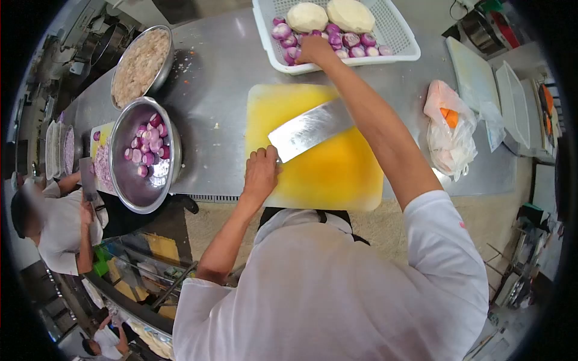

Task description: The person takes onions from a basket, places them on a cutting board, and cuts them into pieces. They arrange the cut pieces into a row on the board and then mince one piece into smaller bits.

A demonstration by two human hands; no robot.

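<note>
On the yellow cutting board (337, 174) lies a broad cleaver (310, 131), tilted up to the right. My left hand (261, 174) is closed round the cleaver's handle end at the board's left side. My right hand (314, 50) reaches into a white basket (410, 54) among peeled purple onions (352, 40); its fingers are partly hidden by the hand and onions. Two large pale peeled vegetables (350, 15) lie behind the onions. A steel bowl (174, 138) left of the board holds several purple onions (147, 141).
Another steel bowl (171, 45) at the back left holds pale chopped food. A plastic bag (447, 129) with something orange lies to the right, near a pale board (472, 72). At the left, a co-worker (66, 225) holds a cleaver by chopped onions.
</note>
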